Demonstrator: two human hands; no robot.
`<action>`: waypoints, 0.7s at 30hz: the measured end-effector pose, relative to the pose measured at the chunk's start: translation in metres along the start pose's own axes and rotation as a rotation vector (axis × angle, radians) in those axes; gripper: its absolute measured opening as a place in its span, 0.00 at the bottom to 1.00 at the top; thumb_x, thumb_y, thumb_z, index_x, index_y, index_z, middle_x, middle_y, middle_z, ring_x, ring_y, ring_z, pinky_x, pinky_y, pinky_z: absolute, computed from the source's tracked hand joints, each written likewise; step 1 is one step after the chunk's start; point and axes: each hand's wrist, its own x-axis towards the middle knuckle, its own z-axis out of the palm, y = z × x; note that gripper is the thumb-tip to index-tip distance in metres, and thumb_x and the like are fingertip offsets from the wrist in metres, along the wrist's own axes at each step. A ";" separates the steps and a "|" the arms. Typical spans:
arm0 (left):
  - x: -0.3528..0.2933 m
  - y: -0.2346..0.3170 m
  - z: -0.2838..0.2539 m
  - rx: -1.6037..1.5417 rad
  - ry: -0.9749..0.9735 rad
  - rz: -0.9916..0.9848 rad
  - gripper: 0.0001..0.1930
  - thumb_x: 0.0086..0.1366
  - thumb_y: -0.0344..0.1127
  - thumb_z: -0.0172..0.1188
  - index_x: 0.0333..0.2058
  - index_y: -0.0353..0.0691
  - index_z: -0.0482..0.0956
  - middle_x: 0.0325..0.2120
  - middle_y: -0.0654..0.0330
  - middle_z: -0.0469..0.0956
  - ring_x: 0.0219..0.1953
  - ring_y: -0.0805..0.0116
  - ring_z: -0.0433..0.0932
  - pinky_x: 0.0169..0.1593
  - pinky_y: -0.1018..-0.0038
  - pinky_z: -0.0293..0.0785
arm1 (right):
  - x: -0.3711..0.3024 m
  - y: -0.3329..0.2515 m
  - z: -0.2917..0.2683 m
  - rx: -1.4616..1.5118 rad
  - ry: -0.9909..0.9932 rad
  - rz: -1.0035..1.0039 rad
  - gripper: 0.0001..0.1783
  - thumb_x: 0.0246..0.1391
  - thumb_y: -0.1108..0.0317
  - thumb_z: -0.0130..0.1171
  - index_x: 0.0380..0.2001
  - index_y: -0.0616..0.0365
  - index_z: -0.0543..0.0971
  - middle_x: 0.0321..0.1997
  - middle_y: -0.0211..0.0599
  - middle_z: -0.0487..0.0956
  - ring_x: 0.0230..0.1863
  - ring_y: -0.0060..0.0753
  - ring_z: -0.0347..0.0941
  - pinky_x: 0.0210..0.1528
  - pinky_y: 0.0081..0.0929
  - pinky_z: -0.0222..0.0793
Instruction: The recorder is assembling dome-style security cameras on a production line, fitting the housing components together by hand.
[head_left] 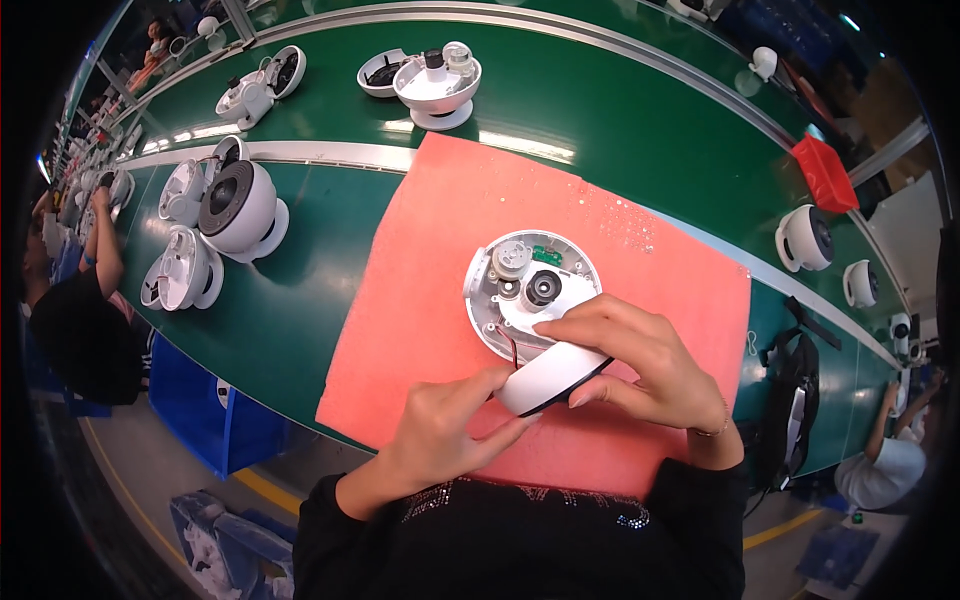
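Note:
My left hand point(440, 430) and my right hand point(645, 365) grip a white curved housing cover point(548, 375) with a dark underside, one at each end. It is tilted just in front of an opened round white housing point(477, 285). Inside that housing show a motor point(512, 260), a black round part point(543, 288) and a small green circuit board point(547, 256). Thin dark and red wires point(512, 345) run from the housing toward the cover. The housing lies on a pink foam mat point(400, 330). My fingers hide part of the cover's ends.
Several white fan-like units, such as a round one with a dark grille point(238, 208), stand at the left. An opened unit point(438, 90) sits on the green belt point(600, 110). A red bin point(825, 172) and a black strap bundle point(793, 400) are at right. People work at both sides.

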 end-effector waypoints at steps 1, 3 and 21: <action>-0.001 -0.002 0.001 0.013 0.005 0.028 0.18 0.43 0.29 0.69 0.34 0.34 0.74 0.23 0.52 0.78 0.25 0.62 0.80 0.26 0.74 0.75 | 0.000 0.000 0.001 -0.020 -0.009 -0.018 0.22 0.40 0.63 0.64 0.39 0.62 0.75 0.38 0.40 0.74 0.37 0.39 0.73 0.35 0.29 0.70; -0.003 -0.005 0.000 0.026 0.012 0.054 0.18 0.42 0.29 0.69 0.34 0.34 0.74 0.23 0.52 0.78 0.25 0.61 0.80 0.26 0.74 0.75 | -0.001 0.000 0.004 -0.039 -0.020 -0.037 0.20 0.41 0.63 0.63 0.39 0.60 0.74 0.36 0.39 0.74 0.34 0.39 0.73 0.33 0.29 0.70; 0.000 -0.014 0.005 -0.628 0.020 -0.384 0.20 0.51 0.25 0.64 0.43 0.32 0.68 0.37 0.54 0.76 0.40 0.69 0.77 0.42 0.76 0.76 | 0.007 -0.013 0.006 -0.335 0.167 -0.098 0.40 0.37 0.52 0.64 0.54 0.59 0.66 0.50 0.44 0.68 0.48 0.42 0.66 0.47 0.39 0.60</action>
